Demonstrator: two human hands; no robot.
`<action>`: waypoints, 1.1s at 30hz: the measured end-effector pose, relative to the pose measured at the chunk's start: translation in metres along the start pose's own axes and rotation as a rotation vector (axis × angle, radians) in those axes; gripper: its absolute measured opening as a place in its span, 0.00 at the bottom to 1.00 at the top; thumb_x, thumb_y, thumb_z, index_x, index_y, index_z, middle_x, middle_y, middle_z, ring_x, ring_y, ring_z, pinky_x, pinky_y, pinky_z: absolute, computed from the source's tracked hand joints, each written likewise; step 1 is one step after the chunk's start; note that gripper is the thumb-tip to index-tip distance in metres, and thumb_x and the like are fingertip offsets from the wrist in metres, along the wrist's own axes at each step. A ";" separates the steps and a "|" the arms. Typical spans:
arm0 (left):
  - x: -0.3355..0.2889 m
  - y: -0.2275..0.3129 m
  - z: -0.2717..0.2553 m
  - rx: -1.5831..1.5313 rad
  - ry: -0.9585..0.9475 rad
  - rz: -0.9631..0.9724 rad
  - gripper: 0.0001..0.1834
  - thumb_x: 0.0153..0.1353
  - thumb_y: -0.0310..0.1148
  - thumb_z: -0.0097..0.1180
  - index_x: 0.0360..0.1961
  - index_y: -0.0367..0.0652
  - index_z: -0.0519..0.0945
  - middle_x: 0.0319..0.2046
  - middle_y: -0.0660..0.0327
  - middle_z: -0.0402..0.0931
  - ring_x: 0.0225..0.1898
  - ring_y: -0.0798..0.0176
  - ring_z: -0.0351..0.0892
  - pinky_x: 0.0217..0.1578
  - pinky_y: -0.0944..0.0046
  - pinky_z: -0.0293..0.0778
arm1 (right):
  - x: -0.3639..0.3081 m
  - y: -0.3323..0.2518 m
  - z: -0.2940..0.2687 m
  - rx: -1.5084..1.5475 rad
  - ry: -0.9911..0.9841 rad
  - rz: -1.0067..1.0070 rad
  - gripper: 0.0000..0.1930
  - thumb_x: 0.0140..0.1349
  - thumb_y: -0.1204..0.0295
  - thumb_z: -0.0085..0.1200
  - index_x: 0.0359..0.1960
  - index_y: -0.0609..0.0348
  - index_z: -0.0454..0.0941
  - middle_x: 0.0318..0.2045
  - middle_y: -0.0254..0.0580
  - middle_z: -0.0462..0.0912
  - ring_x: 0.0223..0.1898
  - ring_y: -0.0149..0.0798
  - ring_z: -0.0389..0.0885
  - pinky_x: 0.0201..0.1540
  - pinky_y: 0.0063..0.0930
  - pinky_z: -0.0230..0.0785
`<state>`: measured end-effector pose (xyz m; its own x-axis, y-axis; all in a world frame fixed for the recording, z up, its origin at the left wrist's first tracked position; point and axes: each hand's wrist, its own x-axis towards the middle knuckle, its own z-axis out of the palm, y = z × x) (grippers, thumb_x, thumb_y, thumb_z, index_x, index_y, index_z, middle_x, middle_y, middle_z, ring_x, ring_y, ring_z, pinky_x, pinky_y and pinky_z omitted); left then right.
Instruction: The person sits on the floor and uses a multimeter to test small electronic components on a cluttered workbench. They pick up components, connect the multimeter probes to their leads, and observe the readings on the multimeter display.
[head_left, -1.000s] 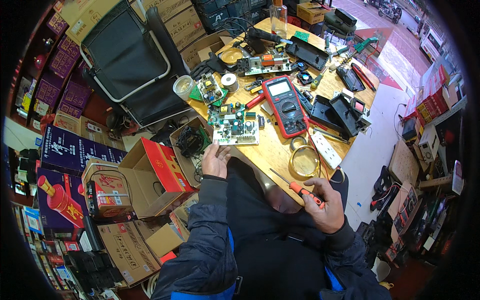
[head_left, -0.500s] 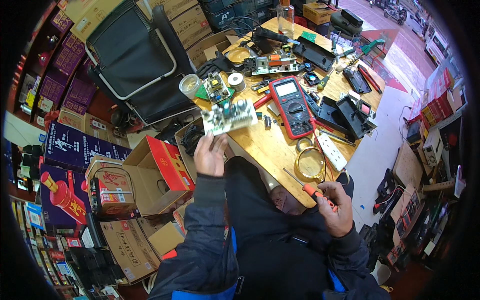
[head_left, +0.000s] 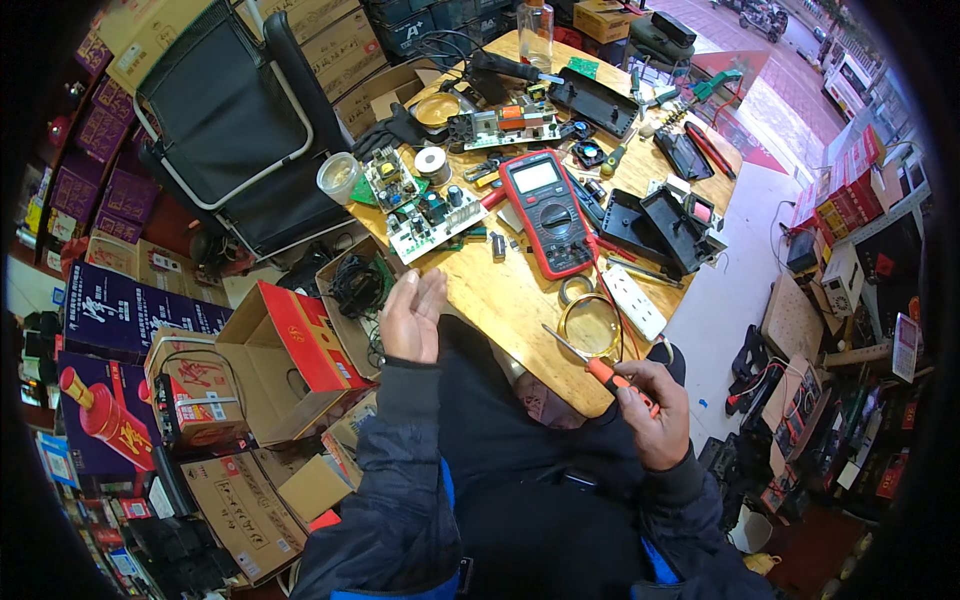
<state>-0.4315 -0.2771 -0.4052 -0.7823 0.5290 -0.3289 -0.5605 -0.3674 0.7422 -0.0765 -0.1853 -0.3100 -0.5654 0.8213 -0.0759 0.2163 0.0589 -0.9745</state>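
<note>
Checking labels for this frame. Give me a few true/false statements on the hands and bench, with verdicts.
1. The right hand holds an orange-handled screwdriver. True.
2. The left hand grips the circuit board. False: the left hand is open and empty, raised at the near edge of the wooden table, apart from the board.
3. The red multimeter lies flat on the table. True.
4. The magnifying glass lies inside the red cardboard box. False: it rests on the table beside the white power strip, near the screwdriver tip.
5. The black office chair stands at the person's right. False: it stands at the left, beyond the table.
</note>
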 end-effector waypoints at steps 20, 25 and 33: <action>0.028 -0.081 0.071 1.198 -0.183 0.863 0.17 0.69 0.27 0.72 0.56 0.37 0.85 0.47 0.51 0.80 0.41 0.50 0.83 0.44 0.55 0.81 | 0.177 -0.070 0.026 -0.731 0.138 -0.535 0.28 0.68 0.54 0.75 0.56 0.64 0.79 0.46 0.57 0.89 0.43 0.60 0.91 0.47 0.52 0.83; 0.032 -0.082 0.071 1.201 -0.131 0.928 0.15 0.68 0.23 0.68 0.55 0.37 0.85 0.43 0.54 0.78 0.36 0.56 0.81 0.40 0.58 0.79 | 0.226 -0.031 0.077 -1.051 -0.033 -0.270 0.62 0.54 0.40 0.80 0.76 0.78 0.64 0.45 0.70 0.89 0.51 0.66 0.90 0.51 0.52 0.86; 0.029 -0.076 0.071 0.991 -0.111 0.738 0.15 0.65 0.21 0.67 0.53 0.36 0.84 0.42 0.58 0.75 0.28 0.65 0.70 0.33 0.61 0.72 | 0.227 -0.053 0.056 -0.896 0.010 -0.287 0.55 0.55 0.45 0.71 0.75 0.77 0.64 0.33 0.63 0.89 0.36 0.61 0.92 0.42 0.52 0.87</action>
<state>-0.3924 -0.1802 -0.4295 -0.7688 0.5212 0.3704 0.4889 0.1057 0.8659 -0.2606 -0.0333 -0.2876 -0.6860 0.7124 0.1476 0.6044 0.6710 -0.4295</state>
